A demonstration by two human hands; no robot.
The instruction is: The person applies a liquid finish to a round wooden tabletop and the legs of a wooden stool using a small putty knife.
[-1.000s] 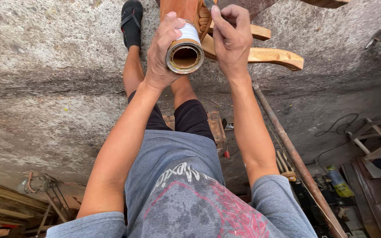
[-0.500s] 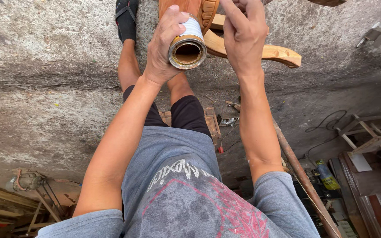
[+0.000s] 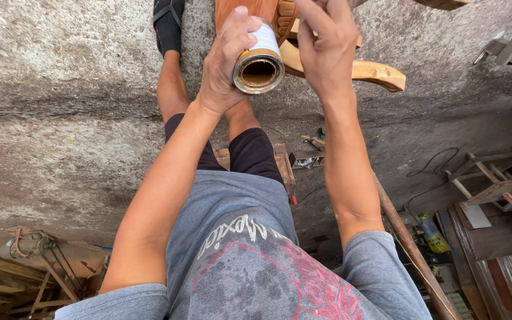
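Both hands have risen toward the frame's top — left hand [image 3: 223,65] clenched around an open tin can [image 3: 259,62], steadying it, right hand [image 3: 326,44] pinching something unseen against the carved wooden chair piece [image 3: 362,70].

both arms outstretched — left hand [image 3: 223,65] curled, right hand [image 3: 326,44] pinching

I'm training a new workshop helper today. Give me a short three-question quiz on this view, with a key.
1. True or false: the left hand is wrapped around an open tin can.
2. Which lies nearest the right hand: A) the curved wooden furniture piece, B) the motor, C) the yellow-green bottle?
3. Fill in: the foot stretched out on the concrete floor wears a black ____.

Key: 1 true; 2 A; 3 sandal.
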